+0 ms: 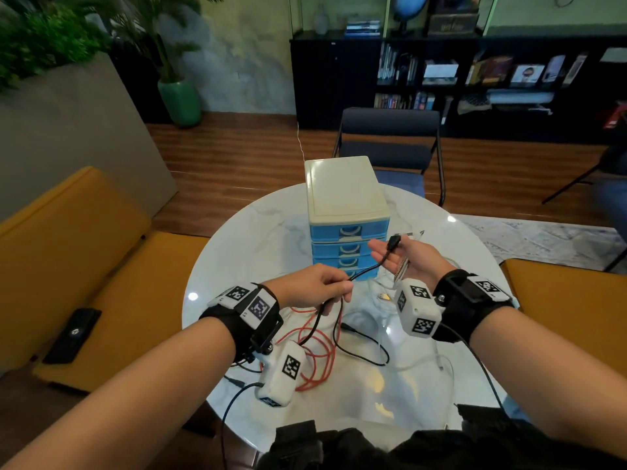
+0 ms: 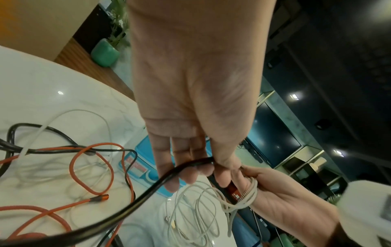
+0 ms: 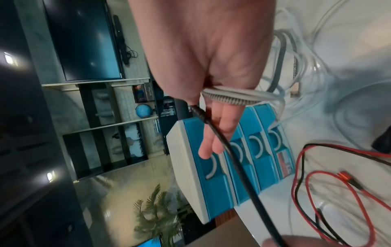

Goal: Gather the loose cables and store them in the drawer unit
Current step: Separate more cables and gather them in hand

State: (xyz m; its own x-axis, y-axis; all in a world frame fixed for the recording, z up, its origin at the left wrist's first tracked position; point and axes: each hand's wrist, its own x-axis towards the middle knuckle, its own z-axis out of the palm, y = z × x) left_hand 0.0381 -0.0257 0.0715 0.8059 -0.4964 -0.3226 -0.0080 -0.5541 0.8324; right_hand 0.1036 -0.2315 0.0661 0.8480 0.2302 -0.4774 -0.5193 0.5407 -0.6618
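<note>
A cream drawer unit (image 1: 342, 212) with blue drawers, all closed, stands on the round white table (image 1: 258, 232). My left hand (image 1: 341, 290) pinches a black cable (image 1: 366, 269) just in front of the unit. That cable runs up to my right hand (image 1: 390, 252), which is palm up. Its thumb holds the black plug end, and loops of a white cable (image 3: 232, 95) cross the palm. The white loops (image 2: 203, 208) hang down to the table. A red cable (image 1: 319, 361) and more black cable lie tangled on the table below my left wrist.
A dark chair (image 1: 390, 137) stands behind the table. Yellow seats flank it, on the left (image 1: 68, 249) and on the right (image 1: 570, 300). A black flat item (image 1: 73, 335) lies on the left seat. A thin black wire (image 1: 224, 422) hangs off the table's near edge.
</note>
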